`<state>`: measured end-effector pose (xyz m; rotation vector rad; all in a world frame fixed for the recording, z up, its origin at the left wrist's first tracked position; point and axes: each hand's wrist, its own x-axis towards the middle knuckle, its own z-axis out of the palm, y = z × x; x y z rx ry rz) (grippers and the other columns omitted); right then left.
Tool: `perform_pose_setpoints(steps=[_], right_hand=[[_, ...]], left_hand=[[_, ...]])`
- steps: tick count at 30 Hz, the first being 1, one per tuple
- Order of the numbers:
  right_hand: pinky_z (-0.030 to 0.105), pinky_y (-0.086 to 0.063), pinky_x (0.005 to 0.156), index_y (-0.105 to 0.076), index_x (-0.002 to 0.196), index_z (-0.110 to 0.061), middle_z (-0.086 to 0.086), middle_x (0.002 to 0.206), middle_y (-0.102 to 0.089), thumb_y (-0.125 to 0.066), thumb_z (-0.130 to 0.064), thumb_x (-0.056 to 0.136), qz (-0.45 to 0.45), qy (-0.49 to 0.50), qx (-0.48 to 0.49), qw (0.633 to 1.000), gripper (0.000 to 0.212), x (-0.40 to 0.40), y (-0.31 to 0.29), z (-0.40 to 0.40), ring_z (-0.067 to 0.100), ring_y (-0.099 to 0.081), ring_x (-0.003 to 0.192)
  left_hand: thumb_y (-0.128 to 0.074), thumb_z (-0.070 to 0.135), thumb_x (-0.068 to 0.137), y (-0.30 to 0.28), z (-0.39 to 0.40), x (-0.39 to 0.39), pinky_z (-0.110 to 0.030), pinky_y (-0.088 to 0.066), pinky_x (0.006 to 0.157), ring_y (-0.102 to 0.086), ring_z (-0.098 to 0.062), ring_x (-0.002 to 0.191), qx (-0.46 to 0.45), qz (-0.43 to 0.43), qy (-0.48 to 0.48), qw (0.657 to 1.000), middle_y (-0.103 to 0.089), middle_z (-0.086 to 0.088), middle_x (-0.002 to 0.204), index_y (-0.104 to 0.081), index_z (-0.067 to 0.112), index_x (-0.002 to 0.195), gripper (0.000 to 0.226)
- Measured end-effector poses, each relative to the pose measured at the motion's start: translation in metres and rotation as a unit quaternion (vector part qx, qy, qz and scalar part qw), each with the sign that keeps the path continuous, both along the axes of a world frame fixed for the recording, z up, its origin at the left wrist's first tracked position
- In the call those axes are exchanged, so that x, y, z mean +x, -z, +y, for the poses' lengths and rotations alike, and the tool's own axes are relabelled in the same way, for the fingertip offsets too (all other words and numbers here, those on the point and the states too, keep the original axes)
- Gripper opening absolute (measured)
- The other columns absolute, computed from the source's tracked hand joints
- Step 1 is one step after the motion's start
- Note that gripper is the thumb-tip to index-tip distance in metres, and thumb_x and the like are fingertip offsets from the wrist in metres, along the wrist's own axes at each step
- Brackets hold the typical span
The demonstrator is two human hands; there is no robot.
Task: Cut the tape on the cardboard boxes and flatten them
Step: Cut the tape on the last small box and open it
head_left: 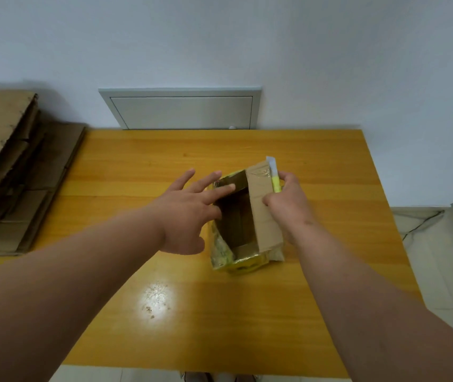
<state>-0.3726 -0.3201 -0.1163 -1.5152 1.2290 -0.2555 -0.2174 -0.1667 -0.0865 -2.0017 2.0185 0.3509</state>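
Right grip (288,199): fingers curled round a yellow-handled cutter (274,177), blade up, just beside the raised right flap (264,210) of the cardboard box (236,255). Left grip (189,213): fingers spread, straight, tips over the box's open top at its far left edge. Box stands mid-surface (164,312); flattened cardboard stack (7,172) lies at the far left.

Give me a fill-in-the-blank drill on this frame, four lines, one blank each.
1. The small open cardboard box with yellow printed sides stands on the ____ wooden table.
2. The right hand grips a yellow-handled ____.
3. The left hand has its fingers ____ over the box opening.
4. The stack of flattened brown cardboard lies at the table's ____ end.

Missing words: orange; utility knife; spread; left
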Motion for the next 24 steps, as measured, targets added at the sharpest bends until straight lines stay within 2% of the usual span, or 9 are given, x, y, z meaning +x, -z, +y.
perform_pose_setpoints(steps=[2, 4, 7, 9, 11, 14, 17, 20, 24], right_hand=[[0.024, -0.038, 0.049, -0.035, 0.14, -0.029, -0.009, 0.088, -0.052, -0.054, -0.005, 0.093, 0.017, -0.01, -0.026, 0.999, 0.056, -0.002, 0.002, -0.003, 0.01, -0.055, 0.073], [0.024, -0.036, 0.05, -0.032, 0.143, -0.028, -0.007, 0.09, -0.055, -0.056, -0.009, 0.094, 0.037, -0.028, -0.06, 0.997, 0.058, -0.003, 0.002, -0.003, 0.013, -0.056, 0.075], [0.028, -0.044, 0.07, -0.031, 0.147, -0.026, 0.004, 0.116, -0.06, -0.064, -0.019, 0.092, 0.061, -0.037, -0.127, 0.989, 0.065, -0.009, 0.004, -0.004, 0.026, -0.061, 0.101], [0.034, -0.048, 0.083, -0.032, 0.146, -0.025, 0.006, 0.123, -0.059, -0.067, -0.028, 0.091, 0.056, -0.022, -0.156, 0.986, 0.065, -0.018, 0.004, -0.007, 0.028, -0.059, 0.108], [0.035, -0.046, 0.08, -0.035, 0.144, -0.026, 0.003, 0.115, -0.059, -0.062, -0.038, 0.093, 0.038, 0.003, -0.163, 0.986, 0.059, -0.028, 0.005, -0.011, 0.027, -0.059, 0.102], [0.035, -0.045, 0.075, -0.04, 0.139, -0.027, -0.001, 0.105, -0.059, -0.051, -0.042, 0.098, 0.025, 0.044, -0.152, 0.987, 0.044, -0.047, 0.009, -0.019, 0.024, -0.059, 0.092], [0.035, -0.047, 0.068, -0.048, 0.133, -0.03, -0.002, 0.095, -0.063, -0.044, -0.039, 0.102, 0.024, 0.064, -0.137, 0.988, 0.033, -0.069, 0.013, -0.026, 0.021, -0.061, 0.082], [0.039, -0.05, 0.063, -0.056, 0.124, -0.032, -0.003, 0.084, -0.064, -0.047, -0.036, 0.101, 0.027, 0.034, -0.116, 0.992, 0.025, -0.093, 0.017, -0.026, 0.019, -0.062, 0.073], [0.029, -0.046, 0.059, -0.063, 0.121, -0.033, -0.017, 0.074, -0.053, -0.052, -0.037, 0.098, 0.063, -0.06, -0.104, 0.991, 0.025, -0.108, 0.028, -0.018, 0.017, -0.064, 0.082]], left_hand=[[-0.067, 0.057, 0.072, 0.001, -0.005, -0.003, -0.054, 0.026, 0.112, 0.016, -0.017, 0.15, 0.017, -0.056, 0.041, 0.997, -0.016, 0.006, 0.163, -0.046, 0.035, 0.135, 0.07], [-0.072, 0.063, 0.071, 0.003, -0.008, -0.007, -0.056, 0.026, 0.111, -0.006, -0.022, 0.15, 0.001, -0.078, 0.045, 0.996, -0.038, 0.004, 0.15, -0.046, 0.033, 0.135, 0.076], [-0.073, 0.065, 0.068, 0.008, -0.012, -0.014, -0.055, 0.022, 0.114, -0.028, -0.024, 0.141, -0.066, -0.078, 0.045, 0.994, -0.048, 0.003, 0.134, -0.054, 0.032, 0.123, 0.066], [-0.071, 0.068, 0.068, 0.011, -0.02, -0.019, -0.053, 0.02, 0.116, -0.021, -0.024, 0.145, -0.089, -0.074, 0.039, 0.993, -0.039, 0.0, 0.147, -0.057, 0.03, 0.12, 0.066], [-0.068, 0.072, 0.069, 0.016, -0.03, -0.025, -0.051, 0.016, 0.118, 0.001, -0.024, 0.151, -0.104, -0.06, 0.022, 0.993, -0.018, -0.003, 0.161, -0.058, 0.028, 0.118, 0.066], [-0.066, 0.072, 0.07, 0.022, -0.049, -0.034, -0.052, 0.015, 0.119, 0.031, -0.02, 0.145, -0.089, -0.025, -0.024, 0.995, 0.011, 0.004, 0.165, -0.06, 0.031, 0.112, 0.059], [-0.065, 0.073, 0.071, 0.028, -0.065, -0.038, -0.058, 0.013, 0.118, 0.03, -0.024, 0.146, -0.028, -0.005, -0.087, 0.996, 0.015, 0.007, 0.164, -0.059, 0.032, 0.109, 0.056], [-0.065, 0.074, 0.071, 0.034, -0.075, -0.037, -0.06, 0.008, 0.119, 0.024, -0.026, 0.148, 0.023, 0.015, -0.126, 0.992, 0.016, 0.008, 0.164, -0.056, 0.032, 0.107, 0.056], [-0.066, 0.072, 0.074, 0.036, -0.077, -0.033, -0.061, -0.001, 0.119, 0.018, -0.026, 0.15, 0.067, 0.044, -0.139, 0.987, 0.016, 0.01, 0.164, -0.05, 0.036, 0.103, 0.049]])
